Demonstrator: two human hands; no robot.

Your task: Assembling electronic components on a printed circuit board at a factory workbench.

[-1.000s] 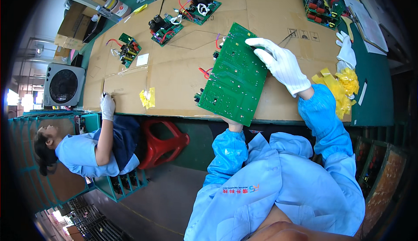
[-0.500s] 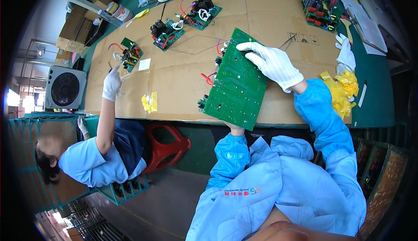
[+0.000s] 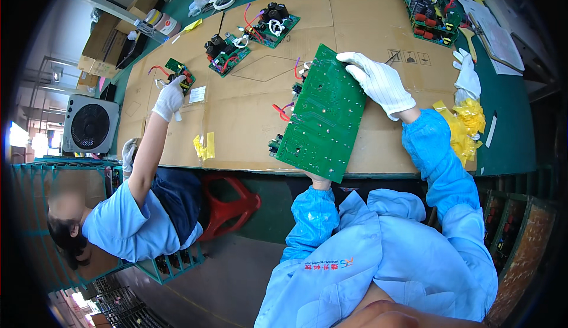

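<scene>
A large green circuit board [image 3: 325, 112] is tilted up over the bench, its solder side toward me and its parts and red and purple wires jutting out at the left. My left hand [image 3: 320, 182] holds it from beneath at the lower edge; only the wrist area shows, the fingers being hidden behind the board. My right hand [image 3: 381, 85], in a white striped glove, is at the board's upper right edge. Its fingers are stretched out, with the tips against or just over that edge; the thumb is hard to make out.
Cardboard [image 3: 248, 124] covers the bench. A co-worker's gloved hand [image 3: 170, 99] touches a small board [image 3: 184, 78] at the left. Two populated boards [image 3: 276, 25] lie farther back. Stacked boards [image 3: 429, 14], a spare glove [image 3: 467, 76] and yellow tape pieces [image 3: 467, 124] are at right.
My right hand has slid right, from over the board's face toward its edge. The board has shifted slightly downward. The co-worker's hand has moved right and onto the small board.
</scene>
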